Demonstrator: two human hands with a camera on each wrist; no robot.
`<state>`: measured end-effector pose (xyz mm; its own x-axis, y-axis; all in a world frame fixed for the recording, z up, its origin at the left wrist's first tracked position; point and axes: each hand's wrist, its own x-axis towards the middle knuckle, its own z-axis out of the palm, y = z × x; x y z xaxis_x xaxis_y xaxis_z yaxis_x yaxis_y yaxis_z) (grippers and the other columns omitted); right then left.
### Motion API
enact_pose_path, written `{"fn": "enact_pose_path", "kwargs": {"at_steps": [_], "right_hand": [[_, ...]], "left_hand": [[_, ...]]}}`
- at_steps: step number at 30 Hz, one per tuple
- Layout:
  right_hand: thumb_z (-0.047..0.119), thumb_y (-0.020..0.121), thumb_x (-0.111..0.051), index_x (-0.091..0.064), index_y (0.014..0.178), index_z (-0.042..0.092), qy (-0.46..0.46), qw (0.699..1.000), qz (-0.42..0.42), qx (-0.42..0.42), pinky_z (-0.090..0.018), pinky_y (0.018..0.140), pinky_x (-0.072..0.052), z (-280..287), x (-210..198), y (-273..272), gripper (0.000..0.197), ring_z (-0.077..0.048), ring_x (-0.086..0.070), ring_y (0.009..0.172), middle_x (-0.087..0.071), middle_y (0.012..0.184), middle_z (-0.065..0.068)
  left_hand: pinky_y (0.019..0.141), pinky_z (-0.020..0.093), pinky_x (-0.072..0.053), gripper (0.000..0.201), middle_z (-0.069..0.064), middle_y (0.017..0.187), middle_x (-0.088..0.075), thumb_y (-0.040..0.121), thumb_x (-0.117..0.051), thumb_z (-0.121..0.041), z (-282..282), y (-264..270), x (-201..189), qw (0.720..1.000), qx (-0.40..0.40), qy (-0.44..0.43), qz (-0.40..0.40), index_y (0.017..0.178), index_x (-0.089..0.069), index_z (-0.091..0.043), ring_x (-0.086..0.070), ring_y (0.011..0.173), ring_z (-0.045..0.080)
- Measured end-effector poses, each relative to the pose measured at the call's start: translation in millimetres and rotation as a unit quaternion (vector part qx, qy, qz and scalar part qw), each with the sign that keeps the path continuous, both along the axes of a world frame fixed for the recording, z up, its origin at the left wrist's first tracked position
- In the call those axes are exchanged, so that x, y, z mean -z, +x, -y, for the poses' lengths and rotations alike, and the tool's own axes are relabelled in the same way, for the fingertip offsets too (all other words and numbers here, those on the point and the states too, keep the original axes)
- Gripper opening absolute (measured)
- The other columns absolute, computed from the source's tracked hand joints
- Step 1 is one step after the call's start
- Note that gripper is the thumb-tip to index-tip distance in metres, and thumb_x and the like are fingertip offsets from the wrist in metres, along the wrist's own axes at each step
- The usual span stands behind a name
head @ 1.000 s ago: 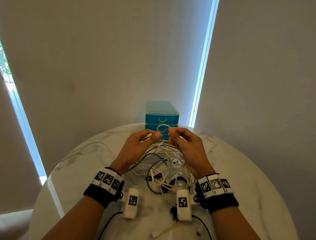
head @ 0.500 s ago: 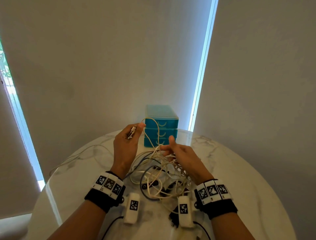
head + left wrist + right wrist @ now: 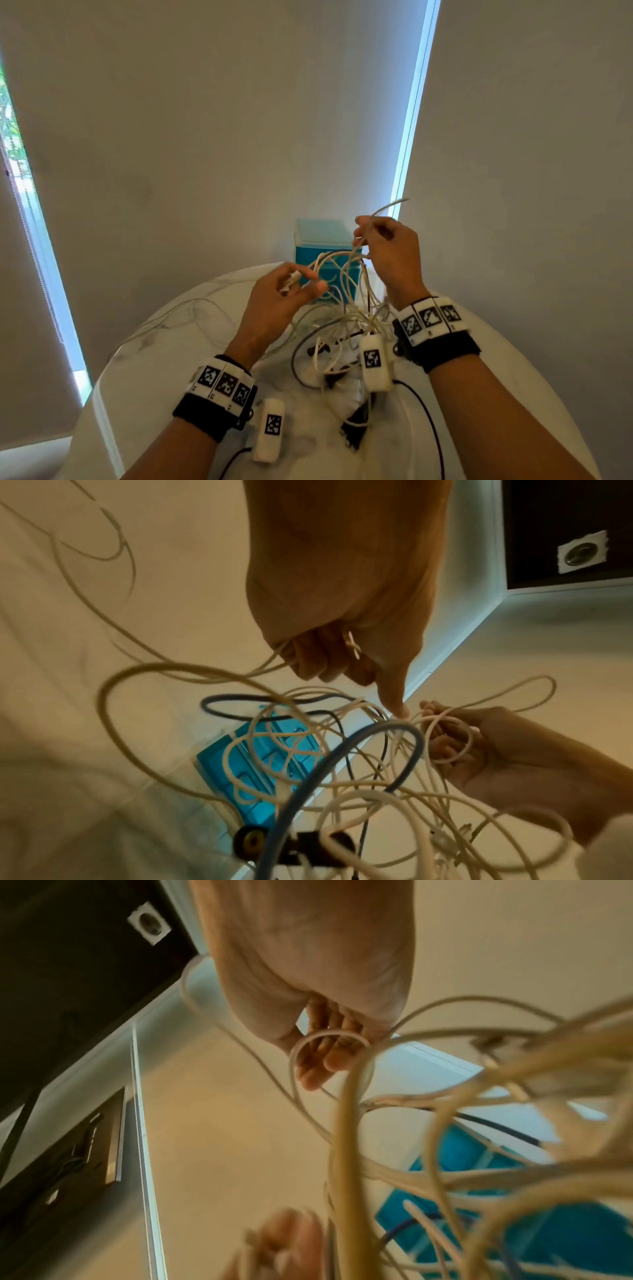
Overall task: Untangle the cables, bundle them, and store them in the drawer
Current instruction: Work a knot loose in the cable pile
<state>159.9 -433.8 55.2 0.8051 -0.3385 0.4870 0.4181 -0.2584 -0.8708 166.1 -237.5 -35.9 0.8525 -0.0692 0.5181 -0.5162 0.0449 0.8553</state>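
Note:
A tangle of white and dark cables [image 3: 346, 322] lies on the round marble table [image 3: 154, 370] and hangs up between my hands. My left hand [image 3: 301, 279] pinches a white cable's plug end [image 3: 291, 278] above the heap; in the left wrist view the left hand [image 3: 329, 664] has curled fingers with a thin strand [image 3: 270, 658] running from them. My right hand [image 3: 364, 240] is raised higher and pinches a white cable strand [image 3: 387, 207] that arcs up past it. In the right wrist view its fingers [image 3: 322, 1066] curl round a white loop [image 3: 329, 1035]. The blue drawer unit [image 3: 322, 240] stands behind, drawers closed.
A thin white cable [image 3: 178, 308] trails across the table's left side toward the edge. Dark plugs [image 3: 356, 428] lie near the front of the heap. Pale window blinds stand close behind the table, and the drawer unit [image 3: 253, 767] sits at its far edge.
My right hand has risen and gone right, drawing a white strand up out of the tangle. My left hand, still pinching the plug end, has moved a little lower and rightward.

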Motion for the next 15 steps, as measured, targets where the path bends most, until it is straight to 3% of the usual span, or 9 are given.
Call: {"fn": "enact_pose_path", "kwargs": {"at_steps": [2,3,5,7,9,11,13,15], "right_hand": [[0.017,0.103,-0.07,-0.08,0.105,0.011,-0.018,0.998,-0.031,-0.042,-0.033,0.07,-0.06,1.1,-13.1,2.9,0.012,-0.015,-0.079,0.078,-0.082,0.085,-0.002],[0.015,0.103,-0.069,-0.079,0.107,0.01,-0.028,0.999,-0.012,-0.041,-0.032,0.071,-0.06,2.4,-19.5,3.8,0.012,-0.016,-0.08,0.081,-0.082,0.087,-0.002],[0.015,0.105,-0.067,-0.077,0.108,0.01,0.028,0.993,0.112,-0.005,-0.025,0.071,-0.059,7.5,-34.7,3.4,0.012,-0.016,-0.08,0.083,-0.082,0.089,-0.003],[0.017,0.107,-0.063,-0.073,0.108,0.011,0.094,0.978,0.184,0.011,-0.02,0.066,-0.055,12.1,-46.8,-0.2,0.011,-0.014,-0.078,0.083,-0.08,0.088,0.0],[0.016,0.109,-0.061,-0.073,0.111,0.009,0.055,0.99,0.12,-0.053,-0.024,0.067,-0.055,11.6,-45.6,-4.1,0.014,-0.015,-0.078,0.084,-0.08,0.087,-0.001],[0.015,0.109,-0.06,-0.071,0.117,0.0,-0.039,0.986,0.01,-0.163,-0.031,0.068,-0.056,8.5,-31.1,-7.6,0.02,-0.024,-0.078,0.088,-0.081,0.093,-0.009],[0.014,0.111,-0.055,-0.067,0.12,-0.005,-0.081,0.974,0.006,-0.213,-0.031,0.069,-0.057,6.1,-14.1,-10.6,0.023,-0.028,-0.078,0.091,-0.079,0.101,-0.018],[0.014,0.112,-0.052,-0.064,0.122,-0.005,-0.045,0.97,0.056,-0.232,-0.028,0.07,-0.059,3.0,-2.0,-16.0,0.025,-0.028,-0.078,0.096,-0.076,0.105,-0.023]], "left_hand": [[0.082,0.035,-0.058,0.02,-0.008,0.096,-0.08,0.087,-0.089,-0.028,-0.3,1.4,3.5,0.996,0.045,0.079,0.0,0.105,-0.08,-0.027,-0.071,0.081,0.019],[0.081,0.031,-0.055,0.022,-0.012,0.087,-0.077,0.088,-0.088,-0.031,-1.1,2.4,6.3,0.992,0.056,0.114,-0.002,0.109,-0.08,-0.03,-0.066,0.074,0.013],[0.079,0.02,-0.047,0.028,-0.019,0.066,-0.063,0.09,-0.086,-0.031,-4.8,3.4,10.5,0.987,0.066,0.144,-0.007,0.117,-0.08,-0.035,-0.056,0.066,0.001],[0.078,0.016,-0.045,0.028,-0.018,0.064,-0.064,0.092,-0.084,-0.031,-7.8,5.1,11.4,0.988,0.051,0.146,-0.011,0.119,-0.079,-0.037,-0.057,0.066,-0.002],[0.081,0.018,-0.05,0.02,-0.012,0.083,-0.077,0.095,-0.08,-0.033,-9.8,8.3,10.0,0.991,0.018,0.131,-0.019,0.114,-0.081,-0.039,-0.065,0.076,-0.002],[0.087,0.017,-0.054,0.015,-0.017,0.1,-0.08,0.098,-0.078,-0.032,-8.5,7.9,6.3,0.996,-0.005,0.082,-0.018,0.112,-0.081,-0.035,-0.071,0.09,-0.004],[0.079,0.013,-0.051,0.018,-0.022,0.088,-0.075,0.098,-0.077,-0.036,-5.3,2.4,0.8,0.998,-0.012,0.059,-0.006,0.115,-0.079,-0.034,-0.068,0.081,-0.003],[0.076,0.013,-0.052,0.023,-0.021,0.08,-0.071,0.096,-0.079,-0.038,-1.9,-5.5,-2.6,0.998,0.008,0.059,0.003,0.119,-0.078,-0.035,-0.065,0.076,-0.001]]}}
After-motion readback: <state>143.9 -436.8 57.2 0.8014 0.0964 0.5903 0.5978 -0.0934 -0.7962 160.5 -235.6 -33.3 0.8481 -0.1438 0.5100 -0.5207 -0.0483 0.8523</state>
